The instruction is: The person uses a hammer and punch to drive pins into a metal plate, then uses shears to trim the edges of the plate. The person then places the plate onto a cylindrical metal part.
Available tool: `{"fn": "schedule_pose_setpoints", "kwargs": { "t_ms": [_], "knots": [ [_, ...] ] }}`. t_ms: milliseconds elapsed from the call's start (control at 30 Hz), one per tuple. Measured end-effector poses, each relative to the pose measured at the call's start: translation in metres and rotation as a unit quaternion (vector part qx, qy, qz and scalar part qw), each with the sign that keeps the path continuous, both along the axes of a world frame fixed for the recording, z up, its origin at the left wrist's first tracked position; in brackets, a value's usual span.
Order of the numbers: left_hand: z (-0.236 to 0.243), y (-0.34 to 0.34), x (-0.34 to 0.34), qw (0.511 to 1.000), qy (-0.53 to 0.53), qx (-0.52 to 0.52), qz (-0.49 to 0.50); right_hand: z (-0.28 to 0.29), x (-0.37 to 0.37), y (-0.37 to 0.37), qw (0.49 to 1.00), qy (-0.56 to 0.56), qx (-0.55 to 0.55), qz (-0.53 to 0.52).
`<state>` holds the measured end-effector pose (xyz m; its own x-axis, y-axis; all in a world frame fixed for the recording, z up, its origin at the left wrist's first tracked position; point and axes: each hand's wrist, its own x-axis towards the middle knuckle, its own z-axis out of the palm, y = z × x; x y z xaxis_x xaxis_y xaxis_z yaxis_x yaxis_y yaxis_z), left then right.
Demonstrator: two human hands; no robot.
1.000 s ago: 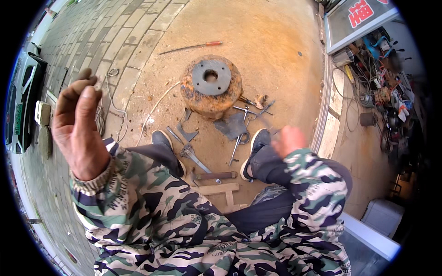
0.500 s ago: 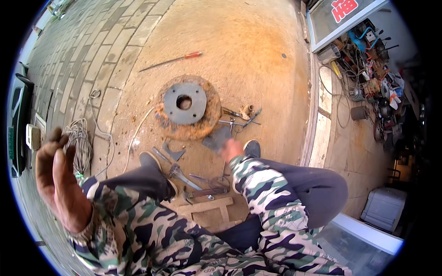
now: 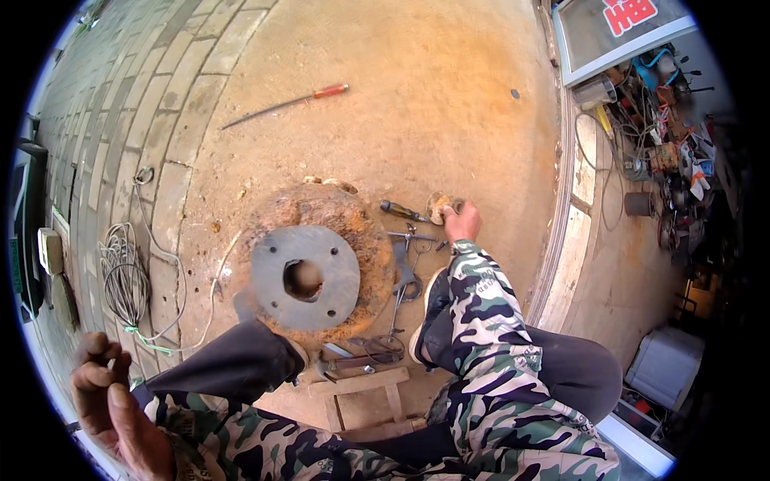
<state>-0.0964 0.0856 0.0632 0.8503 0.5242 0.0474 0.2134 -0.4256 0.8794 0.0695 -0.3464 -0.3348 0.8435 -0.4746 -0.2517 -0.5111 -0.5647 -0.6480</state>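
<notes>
My right hand (image 3: 463, 222) reaches out past my right foot and is closed on a small rusty metal fitting (image 3: 439, 207) on the ground. Beside the fitting lies a screwdriver (image 3: 401, 211) with a dark and yellow handle, and just nearer is a thin T-shaped metal tool (image 3: 413, 235). Raised at the lower left, my left hand (image 3: 112, 401) is empty, its fingers loosely curled and its thumb apart. Between my feet stands a thick rusty round block (image 3: 365, 228). On it lies a grey disc (image 3: 269, 264) with a large centre hole and several small holes.
A long red-handled screwdriver (image 3: 329, 91) lies beyond the block. Near my feet are a hammer (image 3: 345, 365) and a wooden frame (image 3: 365, 377). Coiled cable (image 3: 124, 280) rests at left. At right are a door-track edge (image 3: 561, 264), cluttered tools and a grey bin (image 3: 666, 367).
My right hand has moved from beside my right foot outward to the rusty fitting. My left hand sits lower in the picture. The view has shifted, and the disc appears larger and lower.
</notes>
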Motion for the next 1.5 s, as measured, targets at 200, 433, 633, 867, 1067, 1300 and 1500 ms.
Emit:
{"fn": "schedule_pose_setpoints", "kwargs": {
  "t_ms": [200, 433, 633, 867, 1067, 1300, 1500],
  "knots": [
    [0.012, -0.043, 0.016, 0.993, -0.029, -0.068, -0.095, 0.095, 0.009, -0.02, 0.745, -0.057, 0.663, 0.05],
    [-0.009, -0.086, 0.018, 0.958, -0.129, -0.085, -0.241, 0.277, -0.033, 0.041, 0.648, -0.076, 0.757, 0.036],
    [0.005, -0.121, 0.003, 0.922, -0.043, -0.227, -0.311, 0.329, -0.098, 0.074, 0.473, -0.054, 0.875, 0.085],
    [-0.01, -0.15, -0.017, 0.852, -0.075, -0.393, -0.336, 0.36, -0.149, 0.1, 0.556, -0.022, 0.82, 0.133],
    [-0.03, -0.122, -0.02, 0.821, -0.056, -0.453, -0.343, 0.362, -0.156, 0.12, 0.598, -0.013, 0.788, 0.147],
    [-0.034, -0.131, -0.045, 0.807, -0.024, -0.452, -0.379, 0.387, -0.165, 0.113, 0.71, 0.005, 0.666, 0.23],
    [-0.019, -0.121, -0.043, 0.895, 0.037, -0.11, -0.43, 0.418, -0.152, 0.093, 0.768, -0.042, 0.593, 0.238]
  ]
}}
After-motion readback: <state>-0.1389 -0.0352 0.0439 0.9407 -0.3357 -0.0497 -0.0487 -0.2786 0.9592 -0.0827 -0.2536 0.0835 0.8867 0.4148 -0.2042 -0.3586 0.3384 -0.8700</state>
